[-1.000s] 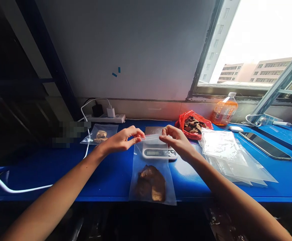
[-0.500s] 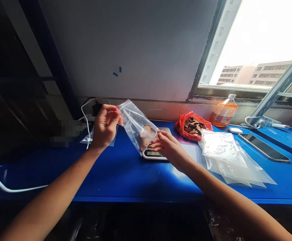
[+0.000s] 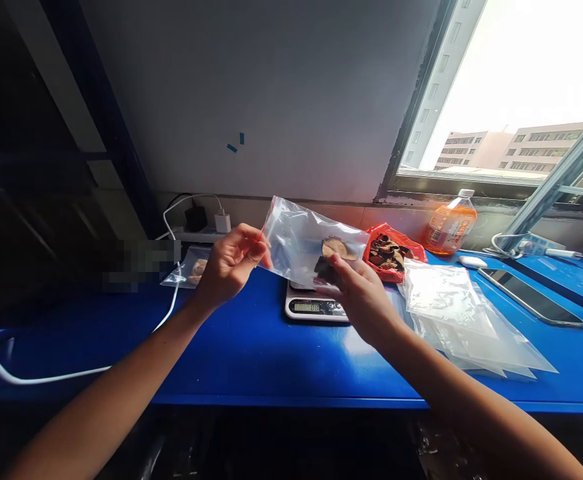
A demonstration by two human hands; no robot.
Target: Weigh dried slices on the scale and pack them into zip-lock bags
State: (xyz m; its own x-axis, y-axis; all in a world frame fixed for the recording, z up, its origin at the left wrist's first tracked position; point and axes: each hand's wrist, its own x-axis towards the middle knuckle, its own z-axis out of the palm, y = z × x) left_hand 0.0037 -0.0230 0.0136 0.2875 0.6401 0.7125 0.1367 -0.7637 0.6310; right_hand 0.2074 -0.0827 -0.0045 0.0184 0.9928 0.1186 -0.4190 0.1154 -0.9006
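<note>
Between my hands, a clear zip bag [image 3: 296, 233] with a red strip at its mouth is held nearly level, a few brown and dark dried slices [image 3: 335, 247] gathered at its right end. My left hand [image 3: 234, 262] pinches the red-striped end. My right hand [image 3: 361, 290] grips the far end, its thumb over the slices and its fingers behind the bag. Just below the bag stands a white kitchen scale [image 3: 296, 313] with a lit display, its plate mostly hidden. Behind my right hand lies an open red plastic bag [image 3: 414, 243] of dark dried pieces.
Empty clear bags [image 3: 444, 297] lie stacked to the right, beside a phone [image 3: 531, 295]. At the back stands a bottle of orange drink [image 3: 450, 223]. Left are another filled bag [image 3: 187, 270], a white charger [image 3: 222, 221] and a white cable [image 3: 171, 307] crossing the blue table [image 3: 251, 367].
The zip bag has swung from a downward slant to nearly level and moved right. My right hand has closed on its lower end; my left hand has shifted right, still pinching the mouth.
</note>
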